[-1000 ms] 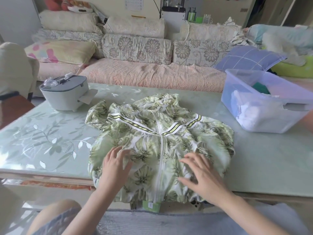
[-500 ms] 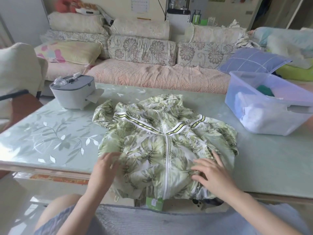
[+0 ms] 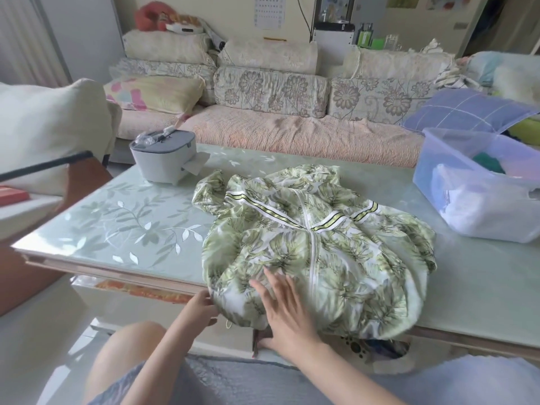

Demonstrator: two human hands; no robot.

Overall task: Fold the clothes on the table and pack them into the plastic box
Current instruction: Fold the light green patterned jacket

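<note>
Just at the near edge of the glass-topped table [image 3: 117, 229], a seated person works over a green leaf-print jacket [image 3: 336, 258] that lies zipped and front-up, its hem hanging slightly past the edge. The right hand [image 3: 282, 306] lies flat on the lower front with fingers straight and spread, reaching across to the left of the white zipper [image 3: 311, 252]. The left hand [image 3: 201, 306] meets the hem's left corner at the table's edge; whether its fingertips pinch the cloth or merely touch it cannot be told. The garment looks smoothed but not yet folded, so this appears to be the opening of the fold, probably bringing the left side in over the middle. That move would call for a firm hold on the hem while the flat hand pins the slippery fabric along the fold line. Farther back on the right, the clear plastic box [image 3: 423, 171] sits on the table, apart from the jacket, with white and green clothes already inside. A grey appliance [image 3: 163, 159] stands at the far left, and a floral sofa [image 3: 292, 135] lines the wall beyond.
</note>
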